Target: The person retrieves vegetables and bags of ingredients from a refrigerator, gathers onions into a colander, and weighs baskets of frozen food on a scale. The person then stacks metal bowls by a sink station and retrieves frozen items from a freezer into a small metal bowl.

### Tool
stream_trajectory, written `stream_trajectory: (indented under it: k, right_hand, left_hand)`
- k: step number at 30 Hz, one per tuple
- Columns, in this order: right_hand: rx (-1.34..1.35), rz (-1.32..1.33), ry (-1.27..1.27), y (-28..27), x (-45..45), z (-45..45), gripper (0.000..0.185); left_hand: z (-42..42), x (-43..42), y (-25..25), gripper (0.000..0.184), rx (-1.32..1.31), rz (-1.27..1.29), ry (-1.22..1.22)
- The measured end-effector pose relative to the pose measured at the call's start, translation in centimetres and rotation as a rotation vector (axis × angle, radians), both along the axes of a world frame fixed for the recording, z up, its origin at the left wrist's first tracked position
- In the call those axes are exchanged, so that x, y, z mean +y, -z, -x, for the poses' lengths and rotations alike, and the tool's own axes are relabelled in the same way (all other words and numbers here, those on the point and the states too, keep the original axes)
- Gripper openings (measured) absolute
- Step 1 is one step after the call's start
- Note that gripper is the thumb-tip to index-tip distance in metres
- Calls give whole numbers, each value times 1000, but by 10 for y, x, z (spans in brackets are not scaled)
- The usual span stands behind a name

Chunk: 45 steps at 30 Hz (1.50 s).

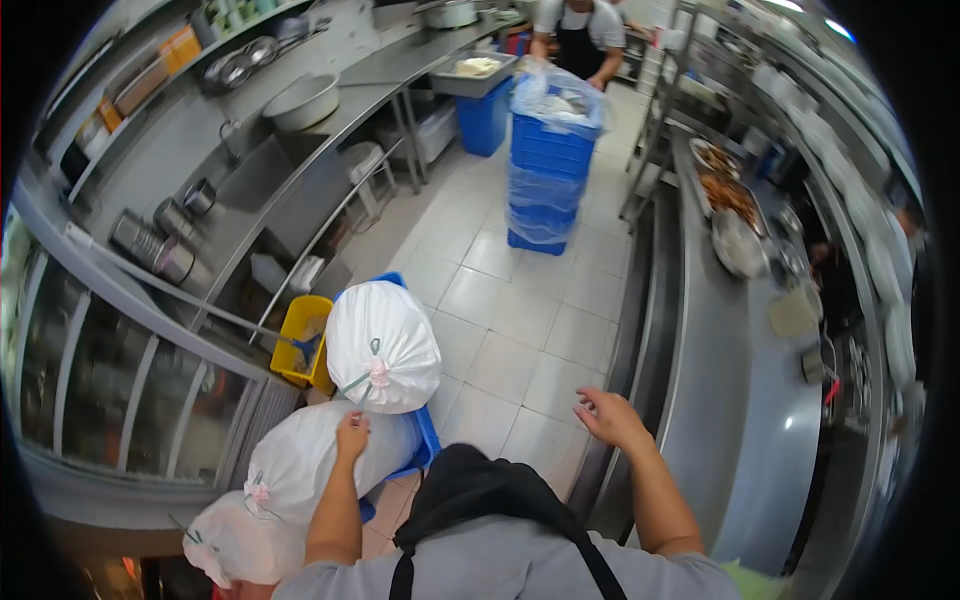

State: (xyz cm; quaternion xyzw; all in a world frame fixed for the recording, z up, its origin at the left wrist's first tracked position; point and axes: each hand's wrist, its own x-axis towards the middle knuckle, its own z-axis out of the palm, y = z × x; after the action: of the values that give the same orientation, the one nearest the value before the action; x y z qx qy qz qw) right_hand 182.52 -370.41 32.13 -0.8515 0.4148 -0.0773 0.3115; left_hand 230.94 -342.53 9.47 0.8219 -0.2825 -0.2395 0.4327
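Observation:
My left hand [352,436] is over the middle one of three tied white bags, its fingers curled; whether they grip anything is too small to tell. The upper white bag [384,340], knotted with a green tie, rests on a blue crate [428,440] just beyond that hand. The middle white bag [300,455] lies on its side, and the lowest white bag [250,540] is nearer to me on the left. My right hand [607,416] hangs in the air over the floor beside the steel counter, fingers apart and holding nothing.
A yellow bucket [303,340] stands left of the bags. Ahead are stacked blue crates [548,150] wrapped in plastic, with a person [578,40] behind them. A long steel counter [740,400] with food trays runs along the right; a steel sink [270,180] is at left.

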Motion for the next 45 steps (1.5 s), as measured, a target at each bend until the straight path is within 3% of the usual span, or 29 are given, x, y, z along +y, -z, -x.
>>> stream_trajectory:
  k: [4,6,8,10,14,15,17,20,25,29,33,38,40,43,45]
  right_hand:
    - [-60,10,-232,-16,-93,-106,35]
    - [-109,36,-309,-17,-134,-150,35]
    - [-66,-41,-294,-21,-178,-182,35]
    - [-2,-126,-284,-17,-221,-199,35]
    - [-101,-70,-152,-11,-307,-226,32]
    - [-82,-75,-148,-7,-328,-233,32]
    - [-95,-55,-164,7,-376,-249,32]
    - [-109,-96,-241,32,-454,-291,30]
    - [-145,-121,-441,10,-542,-432,26]
    - [-213,-185,-683,1,-559,-560,29]
    - [-190,-275,-966,6,-546,-682,31]
    - [-92,-132,-1238,14,-527,-803,34]
    - [-24,-289,-1297,11,-514,-852,33]
    - [5,-316,-1402,20,-500,-923,33]
    - [-21,-434,-1506,49,-492,-984,35]
  left_hand:
    - [-74,-5,-3,21,-47,24,-367]
    - [-110,-24,2,19,46,225,-532]
    - [-142,-56,13,15,-83,283,-673]
    - [-171,-93,42,13,-394,240,-725]
    - [-171,-222,11,16,5,406,-718]
    - [-180,-244,20,18,-48,331,-572]
    - [-177,-300,-42,18,-82,190,-471]
    - [-209,-337,-31,16,-244,140,-443]
    - [-228,-342,-37,16,-82,206,-734]
    - [-219,-325,-48,16,-63,160,-924]
    - [-236,-302,-34,15,-43,281,-1160]
    - [-274,-306,-30,15,-57,314,-1373]
    - [-295,-316,-37,14,-82,324,-1393]
    - [-307,-339,-59,14,-40,370,-1412]
    - [-319,-349,-66,14,-44,412,-1447]
